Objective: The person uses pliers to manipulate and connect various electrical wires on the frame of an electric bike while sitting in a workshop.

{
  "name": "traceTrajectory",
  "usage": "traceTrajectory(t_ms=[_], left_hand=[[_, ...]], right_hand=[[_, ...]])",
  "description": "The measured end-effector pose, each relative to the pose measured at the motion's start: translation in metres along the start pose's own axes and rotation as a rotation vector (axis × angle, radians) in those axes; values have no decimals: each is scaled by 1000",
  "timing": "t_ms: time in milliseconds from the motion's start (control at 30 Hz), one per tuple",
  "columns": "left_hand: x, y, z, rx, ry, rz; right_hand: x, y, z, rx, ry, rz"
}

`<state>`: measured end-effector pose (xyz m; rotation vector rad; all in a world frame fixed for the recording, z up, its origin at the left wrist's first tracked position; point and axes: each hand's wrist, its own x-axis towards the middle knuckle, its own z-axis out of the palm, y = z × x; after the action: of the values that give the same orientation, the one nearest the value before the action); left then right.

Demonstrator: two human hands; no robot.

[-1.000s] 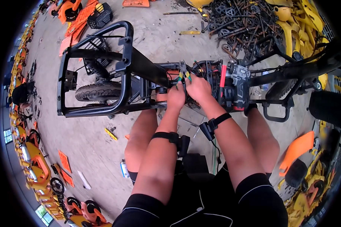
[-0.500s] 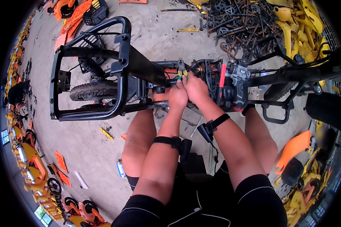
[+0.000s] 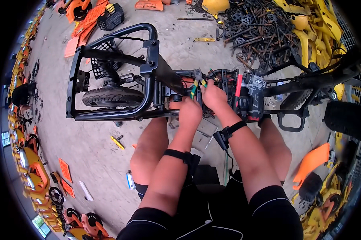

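We grip one handle of the pliers (image 3: pixel 198 77) in the left hand (image 3: pixel 191 111) and the other in the right hand (image 3: pixel 215 98). We hold the pliers over the black vehicle frame (image 3: pixel 150 60), handles spread, left of the cordless power tool (image 3: pixel 255 96).

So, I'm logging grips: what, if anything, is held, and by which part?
Pliers, by the handles: left hand on one, right hand on the other.

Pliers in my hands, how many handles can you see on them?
2: the left handle runs into your left hand, and the right handle runs into your right hand. Their lower ends are hidden.
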<state>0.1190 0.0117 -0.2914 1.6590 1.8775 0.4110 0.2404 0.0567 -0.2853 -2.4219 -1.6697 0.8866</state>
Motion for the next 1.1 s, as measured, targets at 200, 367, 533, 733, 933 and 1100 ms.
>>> traceTrajectory(t_ms=[200,367,533,733,933,1100], left_hand=[[-10,9,-3,-133,-162,52],[-11,15,8,-222,-234,-11],[-11,24,17,-229,-272,-104],[-2,11,41,-295,-383,-69],[-1,21,20,-677,-634,-332],[-11,5,-1,-415,-573,-76]], right_hand=[[-12,4,14,87,109,5],[0,17,2,17,116,-75],[14,35,-12,-65,131,-207],[-5,18,-8,-6,-27,-16],[-11,-8,-30,-59,-205,185],[-15,-22,-28,-148,-139,119]])
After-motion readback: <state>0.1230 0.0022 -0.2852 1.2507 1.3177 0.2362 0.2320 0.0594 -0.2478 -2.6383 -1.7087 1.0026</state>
